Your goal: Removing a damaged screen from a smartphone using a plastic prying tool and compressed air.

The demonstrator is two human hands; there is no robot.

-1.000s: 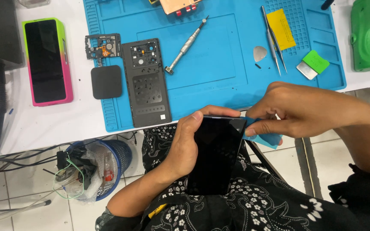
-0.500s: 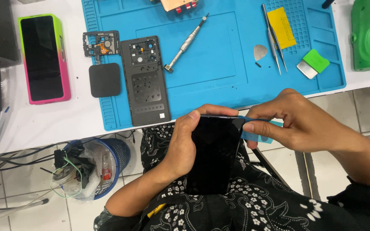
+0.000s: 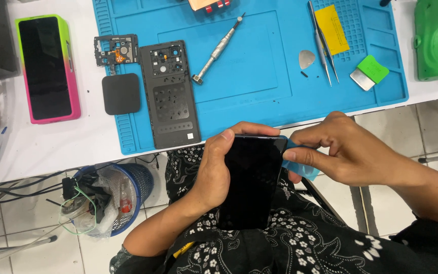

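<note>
Your right hand (image 3: 351, 152) pinches a thin light-blue plastic pry card (image 3: 300, 165), its edge pressed against the upper right side of the dark, glossy, rectangular phone (image 3: 252, 177). Keep the card shallow and nearly flat to the seam, and slide it along the edge rather than levering hard, since the panel could likely crack. Your left hand (image 3: 219, 170) is wrapped around the phone's left edge, fingers curled over the top corner; hold it firm so the body does not twist. The phone sits above your lap, upright, just below the near rim of the white tabletop (image 3: 51, 142). Its face is plain black and unlit, with no cracks that I can make out.
</note>
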